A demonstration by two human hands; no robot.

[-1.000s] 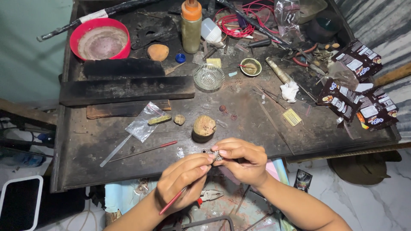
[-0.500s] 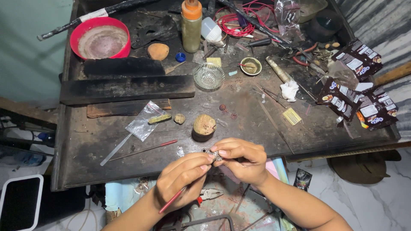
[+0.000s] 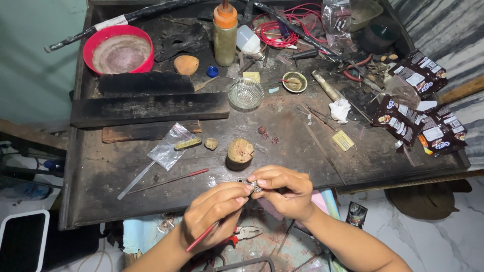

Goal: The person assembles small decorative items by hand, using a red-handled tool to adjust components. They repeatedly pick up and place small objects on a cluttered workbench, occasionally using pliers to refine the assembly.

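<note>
Both my hands meet at the near edge of a dark workbench point(image 3: 126, 166). My right hand point(image 3: 285, 191) pinches a small silvery metal piece point(image 3: 256, 187) between thumb and fingers. My left hand point(image 3: 214, 211) touches the same piece with its fingertips and also grips a thin red-handled tool point(image 3: 201, 238) that sticks out below the palm. Just beyond the hands stands a short round wooden block point(image 3: 239, 152).
On the bench lie a second red-handled tool point(image 3: 171, 180), a metal file point(image 3: 136, 179), a clear plastic bag point(image 3: 169, 146), dark wooden planks point(image 3: 148, 108), a red bowl point(image 3: 118, 49), a glass dish point(image 3: 245, 93), an orange-capped bottle point(image 3: 225, 30), red wire point(image 3: 275, 27) and snack packets point(image 3: 423, 116). Pliers point(image 3: 244, 232) lie below the hands.
</note>
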